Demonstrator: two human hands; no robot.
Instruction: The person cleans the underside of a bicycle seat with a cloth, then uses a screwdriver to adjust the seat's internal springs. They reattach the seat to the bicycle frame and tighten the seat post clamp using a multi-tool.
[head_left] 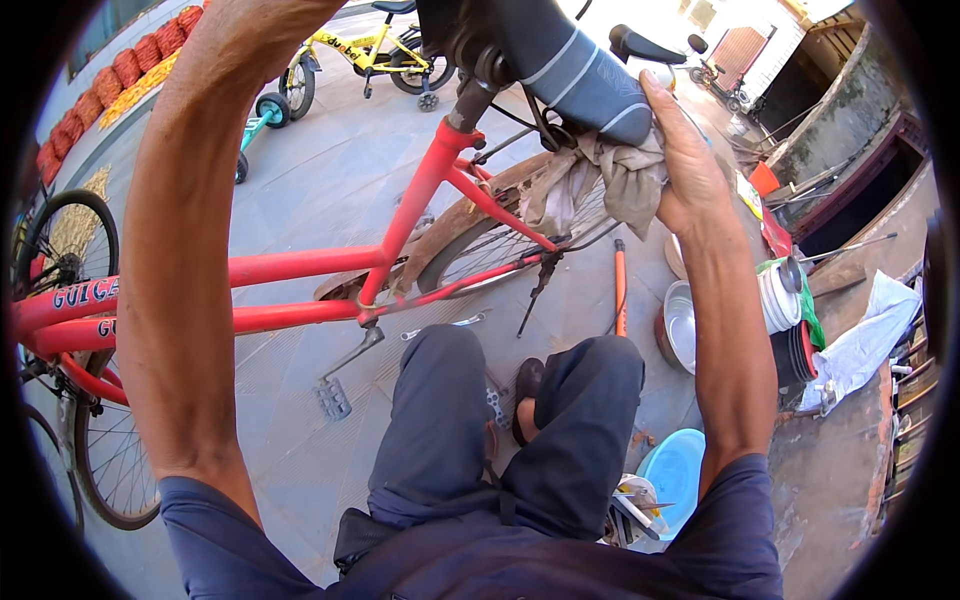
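Setting: an outdoor paved yard [330,170] of grey tiles, in strong sun. A yellow children's bicycle [365,50] stands at 12 o'clock; stacked orange mesh sacks [110,75] line the edge at 10 o'clock. A metal bowl [685,325] and a stack of white and black tubs [785,310] sit at 3 o'clock, a blue basin [675,470] at 5 o'clock.

Workpiece: a red bicycle [300,270] stands across the view from 9 o'clock to 1 o'clock, propped on its kickstand [535,290]. Its saddle [570,70], dark with grey stripes, is at 12 o'clock.

Right hand [685,155]: at 1 o'clock, fingers extended and pressed flat against the rear flank of the saddle, pinning a crumpled beige rag [610,175] under the palm. The rag hangs below the saddle toward the rear wheel [500,240].

Left hand: the left forearm [200,220] rises from 7 o'clock to 11 o'clock. The hand itself leaves the top edge of the view, so its finger state cannot be told.

Procedure note, as a judgement: the step appears to be wiping the saddle. Keep the palm flat so the cloth bears evenly on the curved cover. Stroke along the stripes, not across them. Gather the hanging tail of the rag so it stays clear of the spokes and chain. Steady the bicycle against the push, since a kickstand gives little side support.
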